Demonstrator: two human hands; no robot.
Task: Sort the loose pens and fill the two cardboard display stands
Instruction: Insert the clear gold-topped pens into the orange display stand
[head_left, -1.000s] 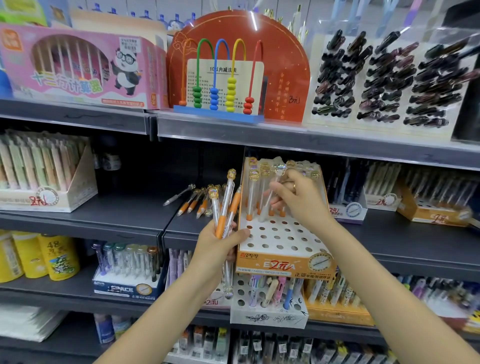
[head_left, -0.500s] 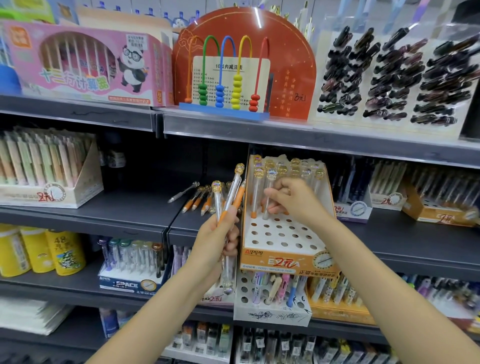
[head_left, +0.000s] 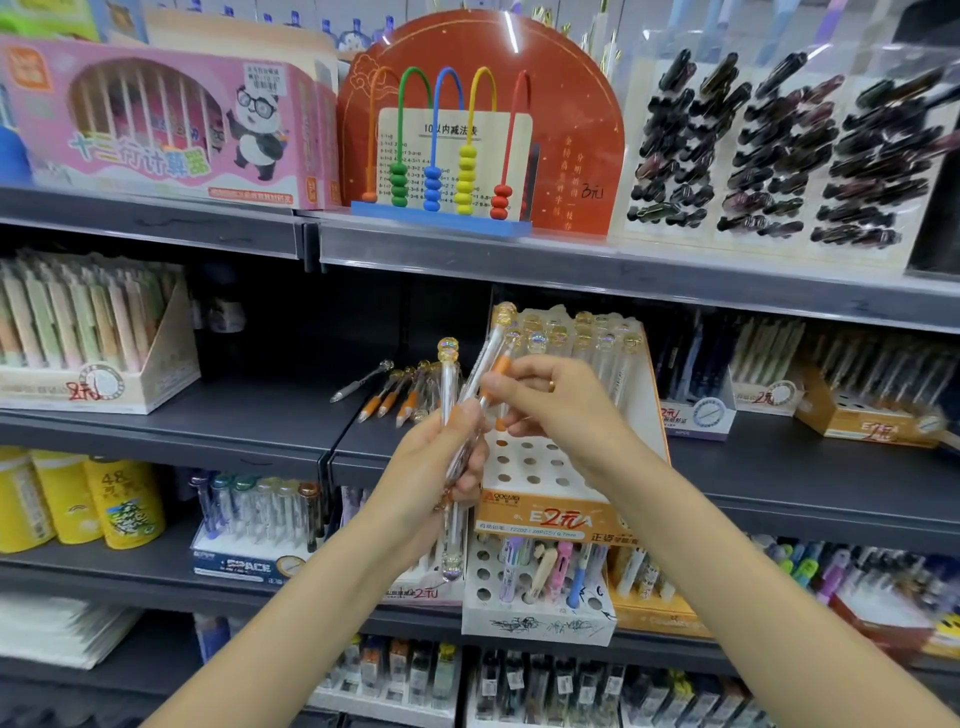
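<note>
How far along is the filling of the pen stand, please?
Done: the stand's back rows hold pens. In hand: the left hand grips a bunch of pens; the right hand pinches one. Left: the front holes are empty, and loose pens lie on the shelf.

Bare dark grey shelf (head_left: 249, 415) is lying open left of the loose orange-gripped clear pens (head_left: 397, 397). The upper shelf's grey front edge (head_left: 571, 270) is hanging low over the orange-and-white cardboard display stand (head_left: 545, 512), limiting overhead room.

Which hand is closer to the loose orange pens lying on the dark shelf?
Left. The left hand grips a bunch of pens just below the loose orange-grip pens; the right hand is further right, before the orange cardboard stand.
</note>
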